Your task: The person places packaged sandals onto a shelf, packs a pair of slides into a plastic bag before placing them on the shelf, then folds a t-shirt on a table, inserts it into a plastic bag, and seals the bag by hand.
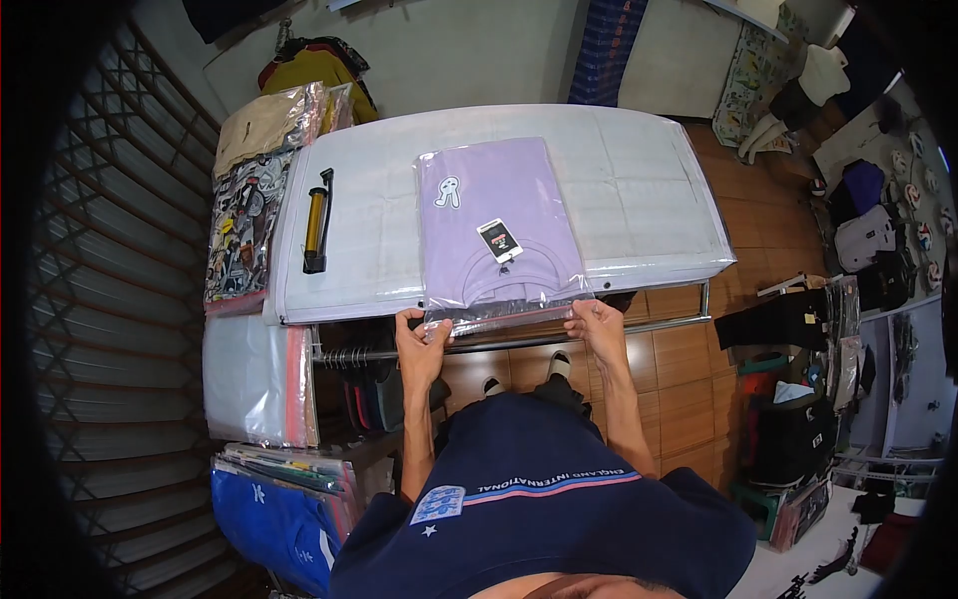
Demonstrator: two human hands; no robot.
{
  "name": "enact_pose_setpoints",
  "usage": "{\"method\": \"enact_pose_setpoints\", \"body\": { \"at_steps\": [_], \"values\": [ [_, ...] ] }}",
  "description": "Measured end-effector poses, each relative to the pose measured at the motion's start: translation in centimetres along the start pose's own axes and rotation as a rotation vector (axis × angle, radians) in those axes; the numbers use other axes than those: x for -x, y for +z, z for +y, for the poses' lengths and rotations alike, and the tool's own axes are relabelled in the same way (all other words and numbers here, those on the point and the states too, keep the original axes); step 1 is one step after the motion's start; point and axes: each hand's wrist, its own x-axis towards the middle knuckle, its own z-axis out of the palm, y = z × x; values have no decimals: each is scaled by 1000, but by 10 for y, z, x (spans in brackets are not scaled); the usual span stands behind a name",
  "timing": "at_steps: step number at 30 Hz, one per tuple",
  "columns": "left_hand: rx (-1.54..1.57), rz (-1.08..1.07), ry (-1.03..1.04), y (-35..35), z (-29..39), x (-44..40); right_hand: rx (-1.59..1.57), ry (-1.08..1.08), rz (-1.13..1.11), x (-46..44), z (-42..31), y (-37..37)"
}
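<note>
A folded lilac shirt [499,190] lies in a clear plastic bag on the white-covered table [659,190]. On the shirt are a small white cartoon patch and a black and white tag [498,241]. The bag's near edge reaches past the table's front edge. My left hand [424,341] pinches the left end of that edge between thumb and fingers. At its right end, my right hand [597,327] grips the other corner the same way. The edge is stretched between both hands.
A yellow and black hand pump [316,222] lies on the table's left part. Bagged clothes [244,230] and clear plastic bags [254,379] are stacked at the left, with blue bagged clothes [264,519] nearer. A metal rail with hangers [349,356] runs below the table's front edge.
</note>
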Motion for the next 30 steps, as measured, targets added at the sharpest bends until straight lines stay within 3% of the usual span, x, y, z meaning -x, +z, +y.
{"method": "enact_pose_setpoints", "body": {
  "at_steps": [30],
  "values": [
    [242, 83, -36, 22, -20, 7, -137, 38, 19, 2, 12, 11]
  ]
}}
